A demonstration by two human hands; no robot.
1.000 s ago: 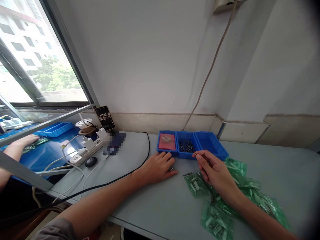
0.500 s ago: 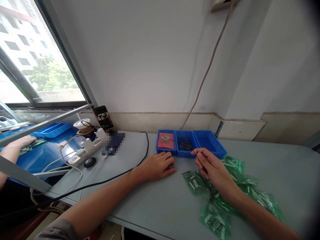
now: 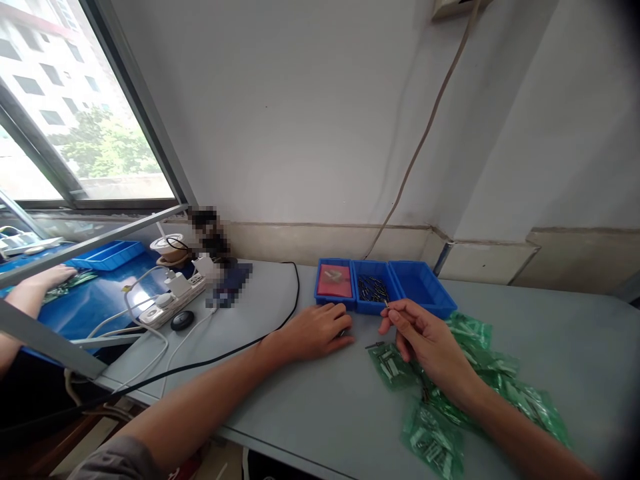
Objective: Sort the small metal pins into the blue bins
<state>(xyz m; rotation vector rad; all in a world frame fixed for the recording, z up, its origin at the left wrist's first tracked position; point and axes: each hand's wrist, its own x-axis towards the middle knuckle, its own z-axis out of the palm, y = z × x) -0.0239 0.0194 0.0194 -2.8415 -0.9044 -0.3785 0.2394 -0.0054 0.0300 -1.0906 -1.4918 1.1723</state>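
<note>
My right hand (image 3: 425, 340) pinches a small metal screw (image 3: 387, 304) between thumb and forefinger, at the front edge of the middle blue bin (image 3: 361, 308). In that bin lies a heap of dark screws (image 3: 373, 289). My left hand (image 3: 316, 332) rests on the table in front of the left bin, fingers curled in. A bit of something dark shows between its thumb and fingers, too hidden to name. Beneath and beside my right hand lie green plastic bags (image 3: 393, 365) of small metal parts. One loose screw (image 3: 374, 345) is by the nearest bag.
The left bin (image 3: 317, 293) holds a red card with a small clear bag; the right blue bin (image 3: 417, 283) stands beside. A black cable (image 3: 225, 357) runs under my left forearm. A power strip (image 3: 173, 303) and cup (image 3: 169, 248) are left. Another person's hand (image 3: 57, 275) works beyond the frame.
My right hand has shifted slightly left and down with the screw, its fingers now curled differently. The left hand stays at its place. The view has turned slightly.
</note>
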